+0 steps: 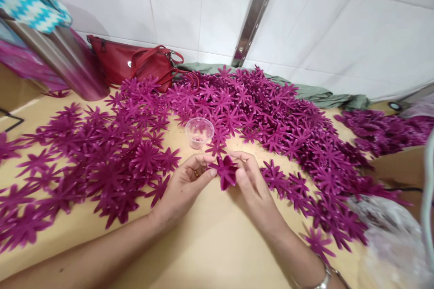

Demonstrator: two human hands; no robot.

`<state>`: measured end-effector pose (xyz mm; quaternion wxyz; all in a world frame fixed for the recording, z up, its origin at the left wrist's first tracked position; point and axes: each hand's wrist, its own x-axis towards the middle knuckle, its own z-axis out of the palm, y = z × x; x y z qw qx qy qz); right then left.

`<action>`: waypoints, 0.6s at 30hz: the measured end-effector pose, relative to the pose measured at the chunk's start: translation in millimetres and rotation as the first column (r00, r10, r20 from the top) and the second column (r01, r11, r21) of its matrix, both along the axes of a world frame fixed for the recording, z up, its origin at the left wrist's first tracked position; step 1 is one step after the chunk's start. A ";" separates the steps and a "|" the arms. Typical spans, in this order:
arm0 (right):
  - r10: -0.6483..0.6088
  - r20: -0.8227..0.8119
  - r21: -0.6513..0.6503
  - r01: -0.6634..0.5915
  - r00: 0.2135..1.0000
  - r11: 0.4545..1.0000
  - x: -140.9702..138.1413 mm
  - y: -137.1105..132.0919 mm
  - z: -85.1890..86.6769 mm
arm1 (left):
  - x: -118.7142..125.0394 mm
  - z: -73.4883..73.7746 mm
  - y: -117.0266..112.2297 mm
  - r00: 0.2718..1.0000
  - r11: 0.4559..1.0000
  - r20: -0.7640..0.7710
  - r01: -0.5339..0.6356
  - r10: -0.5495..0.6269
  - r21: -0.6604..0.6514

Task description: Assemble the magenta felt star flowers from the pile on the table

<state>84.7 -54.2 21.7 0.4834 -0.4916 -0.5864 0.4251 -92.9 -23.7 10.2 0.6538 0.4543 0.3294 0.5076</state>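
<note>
Tan counter [210, 239] lay nearest, bare where both forearms crossed it. A metal wristband [323, 281] sat on the right wrist at the bottom edge. Beside it, at the right, a crumpled clear plastic bag [389, 239] rested on the counter; whatever it held was too blurred to tell.

Just beyond, the left hand [185, 186] and the right hand [253, 187] met over the counter's middle. Between them they held one magenta flower cut-out [225, 170], raised slightly off the surface. The left fingers [206, 175] were pinched on its left petals, thumb on top, with a ring [195, 173] on one finger. The right fingers [246, 161] were closed on its right side, so both hands were clamped on the same piece.

A small clear plastic cup [199, 132] stood upright just behind the hands, with something pale in its bottom. Spread flat to the left was a layer of matching flowers [111, 162], some stacked in doubles. A thicker heap of flowers [271, 113] ran from behind the cup off to the right.

Farther back, a red handbag [135, 63] lay against the wall, its label, if any, unreadable. A shiny metal cylinder [68, 63] leaned at the far left under a blue zigzag cloth [30, 0]. Green fabric [315, 95] lay bunched behind the heap. A metal bracket [252, 20] was fixed aslant to the white tiled wall [339, 18].
</note>
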 end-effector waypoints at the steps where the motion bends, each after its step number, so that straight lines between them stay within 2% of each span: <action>1: 0.000 -0.005 0.012 0.000 1.000 1.000 -0.2 1.8 -0.6 | -0.2 -0.2 0.3 1.000 1.000 -0.006 -0.004 0.004 -0.003; 7: -0.078 -0.050 -0.006 0.078 0.996 0.997 0.6 7.9 -6.1 | 0.4 3.3 -2.8 0.994 0.994 -0.055 0.096 -0.093 0.056; 18: -0.030 -0.136 -0.022 0.027 0.990 0.999 0.6 3.8 -7.6 | 2.5 3.2 -3.0 0.995 0.997 -0.074 0.070 -0.067 0.031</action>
